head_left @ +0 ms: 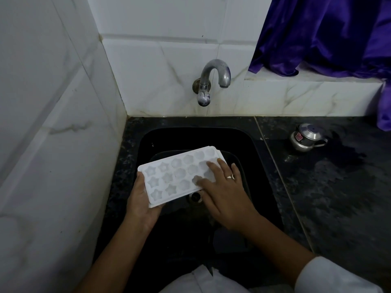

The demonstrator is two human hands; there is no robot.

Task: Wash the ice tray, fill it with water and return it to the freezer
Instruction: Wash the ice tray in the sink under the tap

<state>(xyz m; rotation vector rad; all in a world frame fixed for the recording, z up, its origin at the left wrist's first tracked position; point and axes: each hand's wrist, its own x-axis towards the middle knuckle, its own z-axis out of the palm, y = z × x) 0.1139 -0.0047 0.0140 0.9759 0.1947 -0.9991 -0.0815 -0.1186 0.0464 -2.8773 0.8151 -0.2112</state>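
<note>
White ice tray (179, 176) over black sink (245, 142). Left grip (141, 199) clasps its 8 o'clock end; right grip (224, 187), fingers straight, rests on 3 o'clock end.

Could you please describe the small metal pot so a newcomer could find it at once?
Start at the black sink set in the dark stone counter. To its right, below the purple curtain, stands a small shiny steel pot with a domed lid, side handle and red sticker: the only vessel there.
</note>
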